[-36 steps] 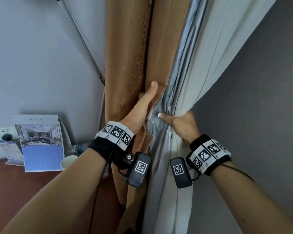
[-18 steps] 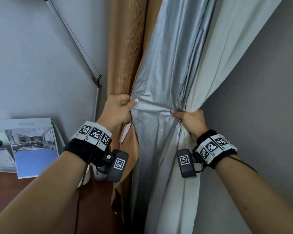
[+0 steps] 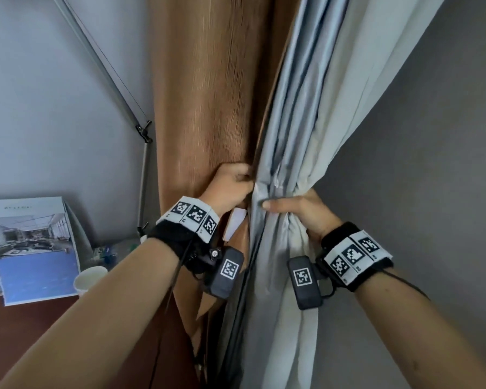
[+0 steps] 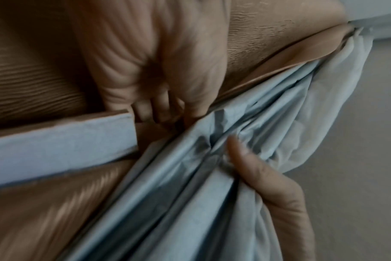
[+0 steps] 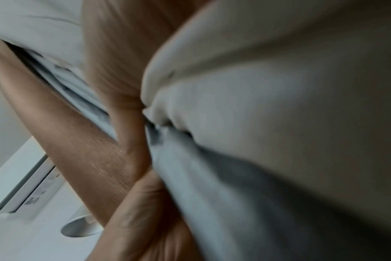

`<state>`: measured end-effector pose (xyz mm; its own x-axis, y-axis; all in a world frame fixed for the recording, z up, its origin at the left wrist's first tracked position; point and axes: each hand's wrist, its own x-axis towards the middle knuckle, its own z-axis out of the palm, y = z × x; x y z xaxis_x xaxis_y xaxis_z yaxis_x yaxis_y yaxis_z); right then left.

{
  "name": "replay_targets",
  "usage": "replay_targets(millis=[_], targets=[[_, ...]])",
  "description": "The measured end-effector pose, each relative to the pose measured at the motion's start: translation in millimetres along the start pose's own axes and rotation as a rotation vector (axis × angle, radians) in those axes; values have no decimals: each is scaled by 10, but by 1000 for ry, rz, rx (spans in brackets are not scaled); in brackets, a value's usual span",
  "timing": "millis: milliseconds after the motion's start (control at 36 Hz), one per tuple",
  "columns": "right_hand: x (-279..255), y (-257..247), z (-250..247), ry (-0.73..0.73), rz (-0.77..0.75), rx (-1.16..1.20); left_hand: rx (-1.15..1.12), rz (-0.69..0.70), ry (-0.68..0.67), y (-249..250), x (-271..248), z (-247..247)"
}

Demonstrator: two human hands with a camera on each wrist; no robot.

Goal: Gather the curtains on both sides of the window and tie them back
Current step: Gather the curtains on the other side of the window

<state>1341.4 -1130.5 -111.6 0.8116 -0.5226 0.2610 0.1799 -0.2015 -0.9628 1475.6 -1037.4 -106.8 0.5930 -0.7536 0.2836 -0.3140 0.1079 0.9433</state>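
Note:
A brown ribbed curtain [image 3: 213,94] hangs at centre, with its silver-grey lining [image 3: 306,113] bunched in folds to its right. My left hand [image 3: 233,183] grips the brown curtain's edge with curled fingers [image 4: 159,109]. Just to its right, my right hand [image 3: 292,209] grips the gathered grey folds [image 5: 279,123], thumb [image 4: 257,173] pressed across them. The two hands are almost touching. A pale flat strip [image 3: 235,224] hangs below my left hand; in the left wrist view the strip [image 4: 63,148] lies across the brown cloth.
A grey wall [image 3: 432,164] stands close on the right. On the left, a slanted metal rod [image 3: 110,80] runs down the wall. A brochure [image 3: 31,248] and a paper cup [image 3: 89,279] stand on a dark wooden desk [image 3: 26,332].
My left hand has moved right, bringing the brown edge against the grey folds. The wide grey panel seen half a second ago is now bunched narrow. My right hand keeps its hold.

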Motion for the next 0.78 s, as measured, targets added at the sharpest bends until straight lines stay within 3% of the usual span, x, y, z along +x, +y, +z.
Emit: replay_targets(millis=[83, 278, 389, 500, 667, 778], targets=[[-13, -75, 20, -94, -29, -14, 25, 16, -52, 58, 2, 26], [74, 46, 50, 237, -75, -63, 49, -59, -117, -25, -31, 76], [160, 102, -1, 345, -77, -76, 231, -144, -258, -358, -161, 58], [230, 124, 47, 337, -78, -93, 308, -140, -290, -535, -176, 53], [288, 108, 184, 147, -9, -128, 611, -42, -338, -630, -44, 101], [306, 88, 175, 221, -17, -146, 547, -85, -355, -585, -84, 75]])
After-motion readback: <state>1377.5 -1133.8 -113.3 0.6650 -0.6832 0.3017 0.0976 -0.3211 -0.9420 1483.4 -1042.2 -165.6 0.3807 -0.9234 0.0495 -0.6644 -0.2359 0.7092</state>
